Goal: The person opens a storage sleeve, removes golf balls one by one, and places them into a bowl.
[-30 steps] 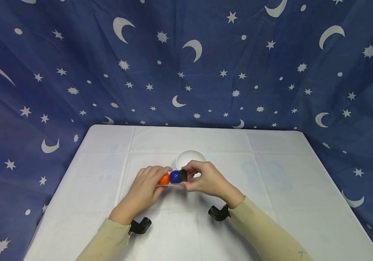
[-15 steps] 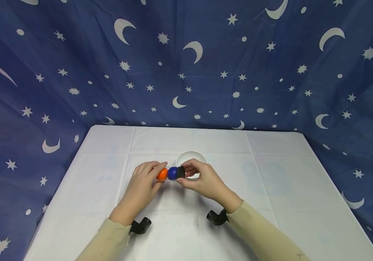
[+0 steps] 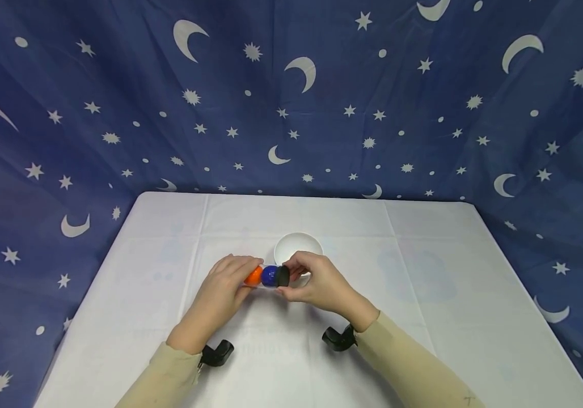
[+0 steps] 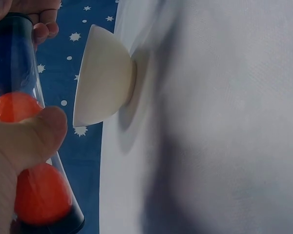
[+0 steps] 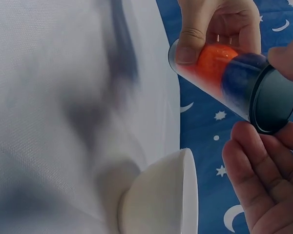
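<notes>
A clear tube (image 5: 226, 93) lies level in front of the bowl, raised above the table. My left hand (image 3: 222, 289) grips its left part, thumb along the near side in the left wrist view. Inside are an orange ball (image 3: 253, 276) and a blue ball (image 3: 270, 276). The left wrist view shows another orange ball (image 4: 43, 195) at the tube's far left end. With thumb and fingers, my right hand (image 3: 322, 283) holds the black cap (image 5: 277, 101) at the right end. That cap sits on the tube.
Just behind the hands, a white bowl (image 3: 291, 245) stands upright on the white-covered table (image 3: 424, 249). A blue cloth (image 3: 342, 158) with moons and stars hangs beyond the table. Black devices (image 3: 339, 338) are strapped at both wrists.
Both hands keep hold of the tube and cap. The tube rises slightly, then lowers again, ending a little further left. The head view also tilts slightly.
</notes>
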The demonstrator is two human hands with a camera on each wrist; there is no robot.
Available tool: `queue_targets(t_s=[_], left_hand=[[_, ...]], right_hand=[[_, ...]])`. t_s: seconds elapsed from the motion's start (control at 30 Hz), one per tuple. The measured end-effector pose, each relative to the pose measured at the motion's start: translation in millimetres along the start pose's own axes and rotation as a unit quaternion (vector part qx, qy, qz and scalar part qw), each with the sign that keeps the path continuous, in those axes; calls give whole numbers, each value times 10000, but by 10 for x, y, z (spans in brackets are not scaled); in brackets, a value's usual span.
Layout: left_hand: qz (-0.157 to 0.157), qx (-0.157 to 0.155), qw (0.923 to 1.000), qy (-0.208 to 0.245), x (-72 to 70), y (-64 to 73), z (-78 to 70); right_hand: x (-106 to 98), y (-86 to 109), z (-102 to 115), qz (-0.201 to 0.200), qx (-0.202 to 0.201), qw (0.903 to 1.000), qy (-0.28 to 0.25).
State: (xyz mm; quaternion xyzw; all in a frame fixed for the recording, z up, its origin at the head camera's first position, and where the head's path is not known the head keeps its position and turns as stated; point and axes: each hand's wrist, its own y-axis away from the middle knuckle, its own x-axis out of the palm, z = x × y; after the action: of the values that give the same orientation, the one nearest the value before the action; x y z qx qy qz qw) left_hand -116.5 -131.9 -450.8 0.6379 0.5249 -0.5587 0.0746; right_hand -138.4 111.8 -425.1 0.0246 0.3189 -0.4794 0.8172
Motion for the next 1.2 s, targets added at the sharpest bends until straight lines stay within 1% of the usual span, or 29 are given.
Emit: queue_targets(t_s=[0.1, 0.27, 0.43, 0.57, 0.67, 0.7, 0.8, 0.97, 1.07, 1.2], left_hand=[[-27, 27, 9999, 133, 14, 9, -3], [-31, 8, 9988, 491, 80, 41, 6], [88, -74, 9963, 851, 120, 63, 26], [304, -405, 9921, 1152, 108, 99, 62], [348, -648, 9889, 1293, 58, 103, 78], [333, -695, 9884, 1311, 44, 98, 80], [226, -689, 9901, 1198, 22, 89, 90], [76, -677, 9920, 1061, 30, 102, 97], [78, -737, 9925, 973, 33, 110, 99], [101, -816, 9930, 850, 29, 119, 101]], right_hand=[[-20, -8, -3, 77, 36, 9999, -130], [-37, -20, -33, 219, 357, 9988, -269], [-52, -31, -30, 261, 538, 9978, -297], [-52, -32, -14, 331, 701, 9946, -688], [-44, -43, -1, 319, 773, 9914, -1010], [-40, -47, 0, 303, 774, 9908, -1071], [-15, -62, -10, 287, 743, 9907, -1107], [2, -49, -27, 229, 818, 9904, -1092], [-24, -40, -18, 88, 878, 9905, -1051], [-100, -11, -59, -289, 919, 9911, -918]])
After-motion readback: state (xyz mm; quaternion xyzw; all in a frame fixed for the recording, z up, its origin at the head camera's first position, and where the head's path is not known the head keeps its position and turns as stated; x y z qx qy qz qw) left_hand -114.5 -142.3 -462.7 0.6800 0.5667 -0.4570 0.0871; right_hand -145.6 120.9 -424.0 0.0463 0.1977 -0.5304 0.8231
